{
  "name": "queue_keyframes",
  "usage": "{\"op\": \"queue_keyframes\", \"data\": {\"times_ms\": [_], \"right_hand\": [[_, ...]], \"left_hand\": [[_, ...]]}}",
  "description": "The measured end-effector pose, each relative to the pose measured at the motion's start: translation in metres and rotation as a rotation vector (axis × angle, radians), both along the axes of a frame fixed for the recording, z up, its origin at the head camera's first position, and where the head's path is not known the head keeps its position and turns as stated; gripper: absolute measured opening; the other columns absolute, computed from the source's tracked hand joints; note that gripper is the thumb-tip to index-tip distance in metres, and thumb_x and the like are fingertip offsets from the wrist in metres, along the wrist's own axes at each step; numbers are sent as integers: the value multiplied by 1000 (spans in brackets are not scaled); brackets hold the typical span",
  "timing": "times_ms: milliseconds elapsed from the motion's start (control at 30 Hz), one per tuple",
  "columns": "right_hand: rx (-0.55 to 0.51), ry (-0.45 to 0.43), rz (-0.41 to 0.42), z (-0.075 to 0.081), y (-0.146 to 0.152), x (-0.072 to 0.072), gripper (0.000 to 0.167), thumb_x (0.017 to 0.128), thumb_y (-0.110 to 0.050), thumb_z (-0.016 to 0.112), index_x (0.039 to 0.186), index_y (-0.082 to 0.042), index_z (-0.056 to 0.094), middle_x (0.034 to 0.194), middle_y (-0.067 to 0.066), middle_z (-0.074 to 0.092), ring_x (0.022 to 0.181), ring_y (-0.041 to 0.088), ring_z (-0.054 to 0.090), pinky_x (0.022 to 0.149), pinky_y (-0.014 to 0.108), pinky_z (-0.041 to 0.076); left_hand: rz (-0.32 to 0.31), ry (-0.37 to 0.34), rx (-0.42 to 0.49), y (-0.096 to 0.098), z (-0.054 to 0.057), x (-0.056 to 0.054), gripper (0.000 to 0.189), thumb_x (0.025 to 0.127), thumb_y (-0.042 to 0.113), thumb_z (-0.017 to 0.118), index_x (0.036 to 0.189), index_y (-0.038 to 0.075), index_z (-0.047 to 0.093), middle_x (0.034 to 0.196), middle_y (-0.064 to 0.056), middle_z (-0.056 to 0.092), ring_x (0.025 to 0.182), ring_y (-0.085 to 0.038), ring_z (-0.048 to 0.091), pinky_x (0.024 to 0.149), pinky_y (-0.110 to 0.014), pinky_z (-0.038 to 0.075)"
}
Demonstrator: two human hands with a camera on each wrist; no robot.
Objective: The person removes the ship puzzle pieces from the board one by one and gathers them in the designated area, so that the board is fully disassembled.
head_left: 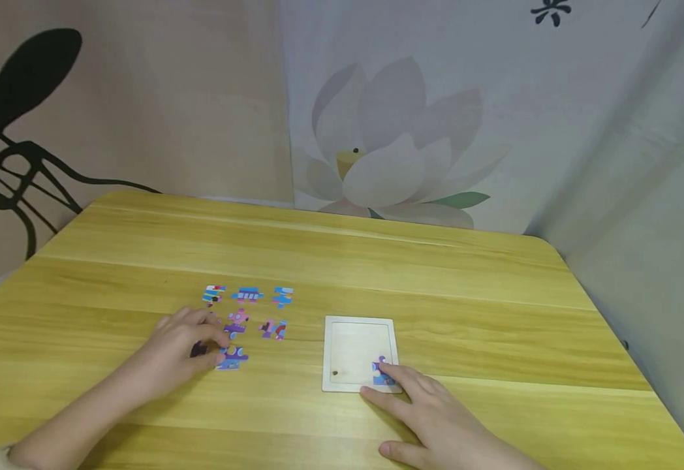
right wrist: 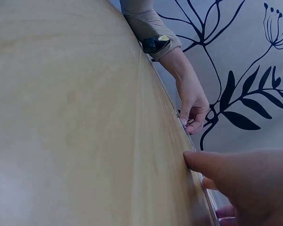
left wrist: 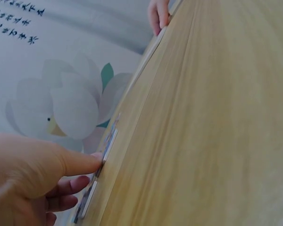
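My left hand (head_left: 180, 343) is on the left among the puzzle pieces, thumb and fingers curled at a purple-blue puzzle piece (head_left: 233, 358), pinching its left side. In the left wrist view the thumb (left wrist: 87, 163) meets the edge of a flat piece, with the other fingers bent below it. My right hand (head_left: 436, 418) lies at the lower right corner of a pale wooden puzzle tray (head_left: 358, 321). Its index fingertip touches a purple-blue puzzle piece (head_left: 380, 373) set in that corner, and the other fingers are spread and relaxed.
More pieces lie around the left hand: a striped one (head_left: 213, 294), a blue windowed one (head_left: 248, 295), a blue-orange one (head_left: 283, 296), a pink-purple one (head_left: 237, 323) and a pink-red one (head_left: 274, 329). The wooden table (head_left: 465, 294) ends at a patterned curtain (head_left: 213, 98).
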State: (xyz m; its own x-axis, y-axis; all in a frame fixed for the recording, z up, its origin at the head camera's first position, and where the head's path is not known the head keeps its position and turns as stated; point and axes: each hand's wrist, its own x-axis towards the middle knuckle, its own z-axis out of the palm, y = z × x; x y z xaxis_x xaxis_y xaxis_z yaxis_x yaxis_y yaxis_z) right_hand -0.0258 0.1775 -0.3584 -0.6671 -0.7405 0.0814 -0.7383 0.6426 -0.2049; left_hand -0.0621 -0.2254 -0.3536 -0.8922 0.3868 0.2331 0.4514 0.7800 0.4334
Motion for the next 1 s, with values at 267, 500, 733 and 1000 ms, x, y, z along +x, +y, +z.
{"op": "queue_keyframes", "data": {"times_ms": [267,500,733,1000], "right_hand": [[-2,-25,-12,0,0,0,60,93,-59,48,146,-33,40,152,7,28,134,29,34,97,52,40],[3,-99,-56,1,-1,1,60,92,-61,46,146,-38,37,151,15,28,133,35,33,96,57,38],[27,-125,-69,0,0,1,60,92,-63,44,147,-38,36,152,21,24,134,39,30,96,59,36],[42,-141,-79,-1,-1,2,61,92,-64,42,147,-39,35,153,23,20,135,40,28,97,60,34]], "left_hand": [[15,-44,44,-2,-1,0,20,74,11,81,88,21,71,105,-3,64,103,-30,52,86,-53,31],[23,-53,35,-1,0,0,19,75,11,80,88,21,71,107,-5,65,104,-30,51,86,-51,30],[19,-38,-3,-2,2,0,19,74,12,81,89,21,72,109,-7,65,104,-30,52,84,-50,31],[17,14,5,5,4,-1,18,72,15,83,86,21,73,93,10,61,92,-18,50,79,-41,31]]}}
